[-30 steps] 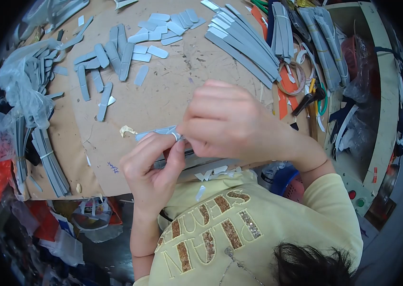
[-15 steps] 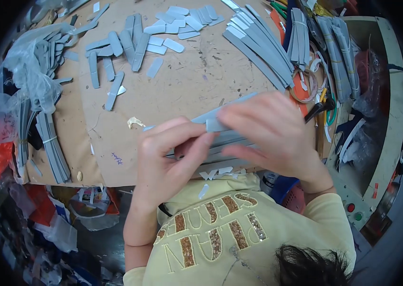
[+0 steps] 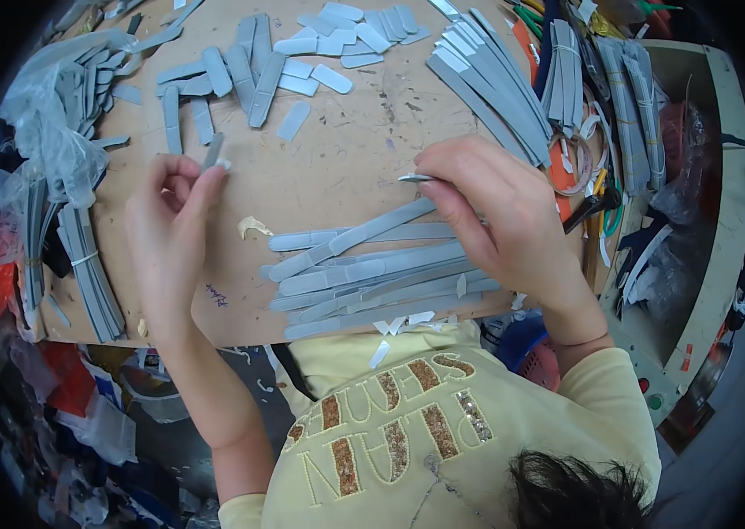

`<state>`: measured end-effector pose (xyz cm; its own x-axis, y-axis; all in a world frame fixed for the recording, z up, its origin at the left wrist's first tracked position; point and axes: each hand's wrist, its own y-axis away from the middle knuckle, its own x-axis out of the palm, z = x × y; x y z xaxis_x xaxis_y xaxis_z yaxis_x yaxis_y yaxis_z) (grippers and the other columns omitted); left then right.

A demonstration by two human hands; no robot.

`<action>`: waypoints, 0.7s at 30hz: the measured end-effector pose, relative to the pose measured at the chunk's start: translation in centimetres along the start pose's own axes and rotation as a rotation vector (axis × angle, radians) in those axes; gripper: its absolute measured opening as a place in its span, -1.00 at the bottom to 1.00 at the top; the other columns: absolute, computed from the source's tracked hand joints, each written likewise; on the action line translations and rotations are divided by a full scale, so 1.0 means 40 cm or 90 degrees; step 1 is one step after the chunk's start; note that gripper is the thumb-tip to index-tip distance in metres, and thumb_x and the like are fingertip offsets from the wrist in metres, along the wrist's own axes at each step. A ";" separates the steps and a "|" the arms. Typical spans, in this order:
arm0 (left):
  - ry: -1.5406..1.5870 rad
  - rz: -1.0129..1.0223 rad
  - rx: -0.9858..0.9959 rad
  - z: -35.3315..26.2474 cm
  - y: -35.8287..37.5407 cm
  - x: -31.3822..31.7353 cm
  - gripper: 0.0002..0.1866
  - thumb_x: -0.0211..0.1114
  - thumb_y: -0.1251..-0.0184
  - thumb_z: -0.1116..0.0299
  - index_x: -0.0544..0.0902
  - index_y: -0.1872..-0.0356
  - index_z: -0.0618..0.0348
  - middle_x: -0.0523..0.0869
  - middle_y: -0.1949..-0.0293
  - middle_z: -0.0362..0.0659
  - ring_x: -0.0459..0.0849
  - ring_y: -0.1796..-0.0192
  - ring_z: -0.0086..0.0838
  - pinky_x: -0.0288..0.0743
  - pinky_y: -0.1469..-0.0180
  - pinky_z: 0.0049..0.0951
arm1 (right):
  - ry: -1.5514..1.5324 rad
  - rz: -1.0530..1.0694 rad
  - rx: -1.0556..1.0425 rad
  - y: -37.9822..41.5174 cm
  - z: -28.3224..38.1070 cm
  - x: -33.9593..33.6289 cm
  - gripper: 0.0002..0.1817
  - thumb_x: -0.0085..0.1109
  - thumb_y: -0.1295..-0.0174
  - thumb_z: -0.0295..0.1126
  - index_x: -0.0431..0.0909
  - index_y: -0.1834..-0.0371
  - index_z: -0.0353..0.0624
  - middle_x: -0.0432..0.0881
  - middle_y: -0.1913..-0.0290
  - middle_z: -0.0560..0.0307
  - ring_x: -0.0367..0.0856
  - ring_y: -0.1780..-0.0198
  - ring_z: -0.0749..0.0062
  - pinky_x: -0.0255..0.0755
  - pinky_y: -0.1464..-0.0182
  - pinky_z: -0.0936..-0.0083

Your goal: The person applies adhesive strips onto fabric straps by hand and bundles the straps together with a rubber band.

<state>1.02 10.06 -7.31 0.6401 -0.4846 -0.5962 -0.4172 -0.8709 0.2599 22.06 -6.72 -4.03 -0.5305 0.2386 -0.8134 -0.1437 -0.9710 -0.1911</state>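
Observation:
My left hand is closed in a pinch on a short grey strip at the left of the table; a small white bit shows by the thumb. Between the thumb and fingers of my right hand is a small grey piece, seen nearly edge-on. Below that hand, long grey strips with rounded ends lie in a loose pile near the table's front edge. Other short grey strips lie beyond my left hand, and small light-grey rounded pieces are scattered further back.
Fanned long strips lie at the back right, beside tied bundles and a tape roll. A plastic bag with grey strips and another tied bundle occupy the left. White scraps sit at the front edge.
My hands have moved apart from above the pile. My left hand has gone left and taken hold of a short strip; my right hand has lifted slightly, holding a small piece.

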 end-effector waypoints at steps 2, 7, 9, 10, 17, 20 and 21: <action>0.101 -0.004 0.000 -0.001 0.025 -0.001 -0.81 0.32 -0.24 0.40 0.56 0.22 0.28 0.52 0.52 -0.27 0.40 0.52 -0.63 0.29 0.47 -0.62 | -0.008 0.003 0.005 0.002 0.002 -0.002 -0.86 0.21 -0.09 -0.63 0.57 0.27 -0.27 0.62 0.36 0.17 0.47 0.46 0.41 0.37 0.35 0.58; 0.504 -0.003 -0.014 -0.024 0.112 0.018 -0.72 0.22 -0.31 0.47 0.49 -0.01 0.33 0.61 0.39 -0.16 0.50 0.47 -0.61 0.37 0.42 -0.65 | -0.045 0.019 -0.006 -0.001 0.015 0.005 -0.86 0.19 -0.09 -0.64 0.57 0.27 -0.26 0.61 0.40 0.17 0.45 0.49 0.43 0.35 0.39 0.59; 0.710 0.070 -0.029 -0.045 0.140 0.047 -0.66 0.16 -0.34 0.53 0.43 -0.12 0.36 0.63 0.31 -0.08 0.53 0.45 -0.59 0.41 0.40 -0.67 | -0.049 0.023 -0.015 0.000 0.022 0.009 -0.86 0.19 -0.09 -0.64 0.57 0.27 -0.26 0.60 0.39 0.17 0.44 0.49 0.44 0.34 0.40 0.61; 0.814 0.110 -0.036 -0.053 0.151 0.054 -0.62 0.13 -0.35 0.55 0.40 -0.18 0.37 0.65 0.26 -0.04 0.55 0.44 -0.59 0.43 0.39 -0.68 | -0.049 0.024 -0.018 0.002 0.024 0.009 -0.86 0.19 -0.09 -0.64 0.57 0.27 -0.25 0.60 0.39 0.17 0.44 0.49 0.45 0.33 0.41 0.62; 0.575 0.148 -0.041 -0.099 0.204 0.058 -0.58 0.10 -0.35 0.59 0.38 -0.23 0.39 0.64 0.18 0.01 0.55 0.44 -0.56 0.45 0.36 -0.68 | -0.109 0.042 -0.008 0.021 0.031 0.007 -0.84 0.20 -0.08 -0.63 0.58 0.26 -0.24 0.59 0.40 0.17 0.42 0.50 0.45 0.31 0.43 0.62; 0.545 0.134 -0.106 -0.138 0.221 0.060 -0.62 0.14 -0.34 0.58 0.44 -0.17 0.41 0.66 0.23 -0.02 0.55 0.45 -0.58 0.45 0.35 -0.68 | -0.231 0.049 -0.003 0.029 0.036 0.011 -0.83 0.21 -0.07 -0.62 0.58 0.24 -0.24 0.59 0.41 0.17 0.40 0.52 0.44 0.28 0.45 0.63; 0.545 0.134 -0.108 -0.134 0.224 0.058 -0.62 0.14 -0.34 0.58 0.44 -0.17 0.41 0.66 0.23 -0.02 0.55 0.45 -0.58 0.45 0.35 -0.68 | -0.231 0.050 -0.003 0.030 0.037 0.010 -0.83 0.21 -0.07 -0.62 0.58 0.24 -0.24 0.59 0.41 0.17 0.40 0.52 0.44 0.28 0.45 0.63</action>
<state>2.22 0.68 -2.30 0.8513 -0.4717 0.2298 -0.5227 -0.7251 0.4483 20.45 -7.79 -3.78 -0.8014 0.1528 -0.5782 -0.0876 -0.9864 -0.1393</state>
